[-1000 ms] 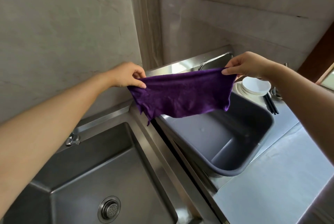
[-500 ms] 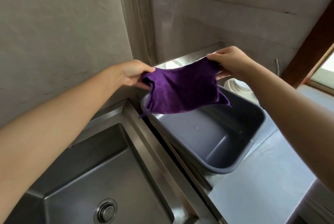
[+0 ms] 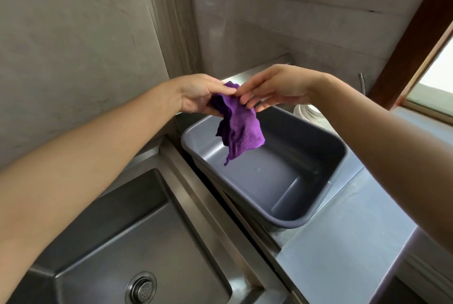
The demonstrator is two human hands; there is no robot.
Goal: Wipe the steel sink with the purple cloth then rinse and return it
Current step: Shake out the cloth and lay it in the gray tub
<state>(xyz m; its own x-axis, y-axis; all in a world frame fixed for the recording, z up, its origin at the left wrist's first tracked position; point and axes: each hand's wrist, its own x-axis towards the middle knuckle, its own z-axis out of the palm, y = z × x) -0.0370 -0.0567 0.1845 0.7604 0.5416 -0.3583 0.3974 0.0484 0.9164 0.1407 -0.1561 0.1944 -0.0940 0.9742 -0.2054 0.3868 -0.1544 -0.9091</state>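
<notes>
The purple cloth [image 3: 239, 129] hangs bunched and folded over the far left corner of a grey plastic tub [image 3: 340, 154]. My left hand [image 3: 198, 94] grips its top edge. My right hand [image 3: 277, 88] meets the left one, its fingertips pinching the same top edge while the other fingers spread. The steel sink [image 3: 117, 237] lies below my left forearm, with its round drain [image 3: 142, 287] near the bottom of the view.
White dishes [image 3: 311, 112] sit behind the tub, partly hidden by my right arm. A steel counter [image 3: 343, 249] runs to the right of the sink. Tiled walls meet in a corner behind; a window frame [image 3: 416, 63] stands at the right.
The cloth was stretched wide between both hands; my hands have come together and the cloth now hangs folded in a narrow bunch.
</notes>
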